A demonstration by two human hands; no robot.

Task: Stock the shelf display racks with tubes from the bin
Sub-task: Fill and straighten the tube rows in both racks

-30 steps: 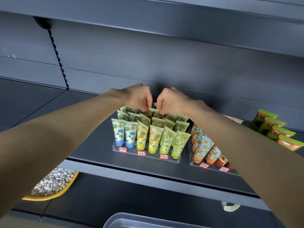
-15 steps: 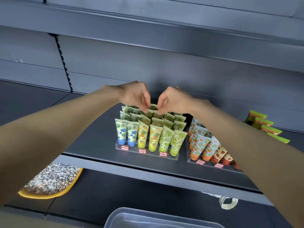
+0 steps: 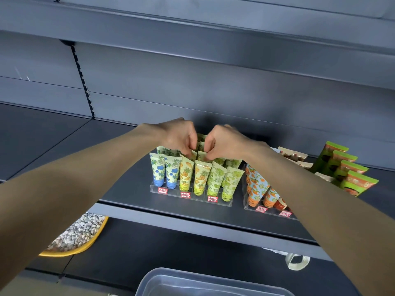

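A clear display rack (image 3: 192, 196) stands on the grey shelf (image 3: 128, 189), filled with upright tubes: blue-capped ones (image 3: 158, 170) at left, yellow pineapple tubes (image 3: 201, 176) in the middle, green ones (image 3: 232, 181) at right. My left hand (image 3: 178, 135) and my right hand (image 3: 224, 141) meet over the middle columns, fingers curled down. Each pinches the crimped top of a yellow tube (image 3: 197, 153) in the second or third row. A clear bin (image 3: 162, 280) shows its rim at the bottom edge; its contents are out of sight.
A second clear rack (image 3: 269, 210) with orange tubes stands to the right, partly behind my right forearm. Green-topped boxes (image 3: 350, 174) line the far right. A yellow tray of pebbles (image 3: 79, 236) lies on the lower shelf at left. Another shelf overhangs above.
Both hands have come slightly forward from the back rows to the middle rows of the yellow columns. The camera has tilted, so the rack sits lower in view.
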